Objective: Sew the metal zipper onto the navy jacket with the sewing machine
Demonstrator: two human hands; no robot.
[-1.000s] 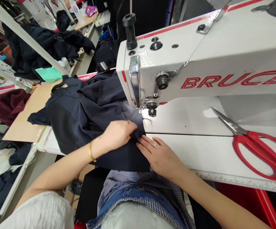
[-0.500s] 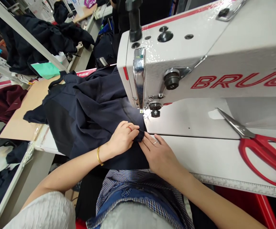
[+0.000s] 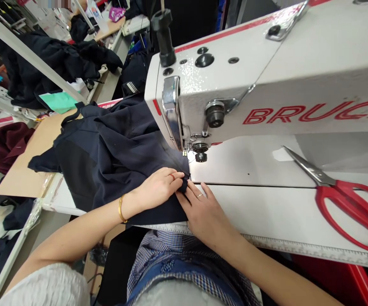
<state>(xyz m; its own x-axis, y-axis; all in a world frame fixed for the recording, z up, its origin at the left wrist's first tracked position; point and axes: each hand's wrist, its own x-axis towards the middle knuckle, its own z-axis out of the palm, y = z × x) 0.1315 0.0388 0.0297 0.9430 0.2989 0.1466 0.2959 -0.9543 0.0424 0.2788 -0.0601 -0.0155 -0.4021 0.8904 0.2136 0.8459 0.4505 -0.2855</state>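
Observation:
Dark navy fabric (image 3: 129,144) lies in folds over the sewing table, its right edge under the needle area of a white sewing machine (image 3: 266,85). My left hand (image 3: 161,187), with a gold bangle at the wrist, is closed on the fabric's edge just in front of the presser foot (image 3: 185,153). Right beside it, my right hand (image 3: 204,208) pinches the same edge between thumb and fingers. The fingertips of both hands nearly meet at a small folded bit of cloth. Part of the fingers is hidden by the fabric.
Red-handled scissors (image 3: 346,195) lie on the machine bed to the right. A ruler strip (image 3: 285,247) runs along the table's front edge. On the left are a brown board (image 3: 27,161), maroon cloth (image 3: 7,144) and a green sheet (image 3: 59,102). Dark garments (image 3: 50,55) are heaped behind.
Both hands have shifted slightly toward me and to the left, still holding the fabric edge. The front edge of the fabric has drawn back, baring more of the ruler strip. The view has moved a little.

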